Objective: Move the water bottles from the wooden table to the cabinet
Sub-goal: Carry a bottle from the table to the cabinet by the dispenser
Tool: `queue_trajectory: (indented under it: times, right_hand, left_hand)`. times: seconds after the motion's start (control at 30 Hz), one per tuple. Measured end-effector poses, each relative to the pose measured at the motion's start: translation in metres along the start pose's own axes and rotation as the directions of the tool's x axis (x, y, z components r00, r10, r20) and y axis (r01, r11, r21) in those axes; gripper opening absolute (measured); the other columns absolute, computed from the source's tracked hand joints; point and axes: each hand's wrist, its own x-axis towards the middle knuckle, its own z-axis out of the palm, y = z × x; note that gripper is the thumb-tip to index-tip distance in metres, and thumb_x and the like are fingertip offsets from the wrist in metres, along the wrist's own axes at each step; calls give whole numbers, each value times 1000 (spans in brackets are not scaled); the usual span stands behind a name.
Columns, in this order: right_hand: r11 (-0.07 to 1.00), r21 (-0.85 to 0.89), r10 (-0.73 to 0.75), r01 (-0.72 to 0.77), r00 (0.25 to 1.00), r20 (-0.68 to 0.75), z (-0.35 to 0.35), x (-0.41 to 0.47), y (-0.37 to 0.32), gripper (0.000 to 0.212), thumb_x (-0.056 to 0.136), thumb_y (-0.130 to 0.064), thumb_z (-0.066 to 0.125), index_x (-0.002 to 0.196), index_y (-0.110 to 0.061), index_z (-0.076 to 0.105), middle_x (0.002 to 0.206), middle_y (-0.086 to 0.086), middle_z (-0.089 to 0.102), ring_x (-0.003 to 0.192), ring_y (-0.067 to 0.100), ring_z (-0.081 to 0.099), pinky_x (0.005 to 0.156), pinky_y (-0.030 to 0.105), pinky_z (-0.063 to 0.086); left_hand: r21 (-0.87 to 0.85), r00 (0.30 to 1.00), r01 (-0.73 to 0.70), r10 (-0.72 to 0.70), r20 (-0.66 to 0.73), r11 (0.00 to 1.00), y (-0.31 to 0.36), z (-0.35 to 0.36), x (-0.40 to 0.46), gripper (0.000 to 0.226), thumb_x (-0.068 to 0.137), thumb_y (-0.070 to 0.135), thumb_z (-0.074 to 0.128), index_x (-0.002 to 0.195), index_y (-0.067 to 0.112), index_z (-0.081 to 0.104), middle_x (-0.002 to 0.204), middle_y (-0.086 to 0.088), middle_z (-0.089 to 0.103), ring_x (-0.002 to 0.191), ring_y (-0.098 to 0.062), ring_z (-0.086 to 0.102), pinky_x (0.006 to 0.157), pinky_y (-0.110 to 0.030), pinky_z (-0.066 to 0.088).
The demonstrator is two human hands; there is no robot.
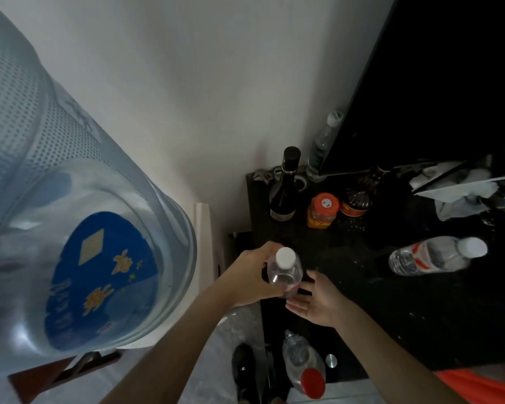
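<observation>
My left hand (250, 274) grips a clear white-capped water bottle (285, 269) upright at the left front edge of the black cabinet top (362, 301). Just right of that bottle, my right hand (315, 301) is open with its palm turned toward the bottle, not holding it. A second clear bottle with a white cap and red label (432, 255) lies on its side on the cabinet top to the right. A red-capped clear bottle (303, 365) is seen low down in front of the cabinet.
A big blue water-cooler jug (70, 214) fills the left. On the cabinet's back stand a dark wine bottle (285, 185), an orange-lidded jar (322, 209), a green-labelled bottle (322, 147) and crumpled white paper (464, 196). A black screen (435, 83) leans behind.
</observation>
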Motion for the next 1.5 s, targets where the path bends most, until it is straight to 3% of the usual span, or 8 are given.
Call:
queue_trajectory:
  times: [0.23, 0.43, 0.6, 0.73, 0.93, 1.07, 1.33, 1.5]
  right_hand:
    - [997, -73, -3, 3, 1000, 0, -3, -15, -8, 67, 102, -44, 41, 151, 1, 31, 150, 24, 37, 140, 35, 38, 106, 50, 40]
    - [991, -97, -90, 91, 996, 16, -14, -30, -11, 59, 101, -35, 46, 144, 5, 39, 143, 25, 45, 133, 35, 46, 108, 48, 41]
    - [950, -229, -217, 213, 976, 9, -21, -63, -20, 51, 101, -32, 49, 135, 6, 49, 130, 23, 56, 122, 34, 56, 100, 45, 46]
    - [859, -402, -354, 317, 935, -18, -17, -101, -25, 45, 100, -31, 52, 132, 0, 55, 127, 16, 61, 116, 29, 61, 99, 43, 50]
    - [563, -681, -582, 469, 810, 77, 5, -178, -8, 40, 99, -31, 50, 135, -13, 53, 128, 8, 60, 117, 22, 59, 102, 38, 48]
    - [231, -820, -748, 524, 634, 195, 17, -229, 27, 40, 98, -32, 49, 118, 1, 60, 122, 21, 62, 116, 33, 58, 102, 45, 43]
    - [-181, -902, -888, 393, 328, 321, 22, -286, 120, 45, 97, -32, 54, 138, -15, 49, 140, 6, 50, 127, 21, 50, 104, 32, 42]
    - [-339, -909, -895, 241, 215, 391, 21, -304, 176, 55, 98, -37, 51, 147, -17, 38, 147, 4, 42, 133, 21, 44, 104, 36, 44]
  left_hand:
    - [145, 998, -10, 2, 55, 989, -3, 10, 1, 65, 74, 33, 82, 129, 36, 48, 123, 18, 61, 112, -2, 61, 97, -31, 53]
    - [178, 997, 39, -51, 64, 983, 5, 14, -1, 71, 79, 34, 82, 139, 32, 44, 136, 12, 56, 123, -6, 55, 105, -32, 48]
    - [392, 978, 50, -125, 169, 919, 25, -3, -8, 108, 78, 40, 83, 161, 22, 17, 166, 0, 23, 150, -20, 30, 122, -39, 31]
    - [538, 985, 23, -111, 132, 843, 57, -22, -23, 104, 84, 47, 77, 162, 22, 12, 169, -2, 15, 152, -26, 24, 123, -41, 28]
    - [686, 989, -10, 108, -100, 727, 105, -34, -77, 80, 94, 54, 57, 160, 31, 18, 169, 2, 16, 155, -24, 18, 125, -40, 17]
    - [740, 960, -1, 208, -188, 673, 129, -38, -117, 77, 93, 56, 54, 159, 32, 23, 170, 2, 14, 157, -23, 14, 124, -40, 13]
    - [787, 896, 26, 335, -292, 616, 139, -31, -209, 73, 92, 60, 49, 155, 28, 30, 167, 0, 19, 156, -26, 13, 124, -48, 17]
    - [774, 879, 86, 318, -354, 627, 136, -25, -262, 76, 90, 66, 36, 154, 25, 35, 167, -3, 23, 155, -29, 18, 123, -53, 16]
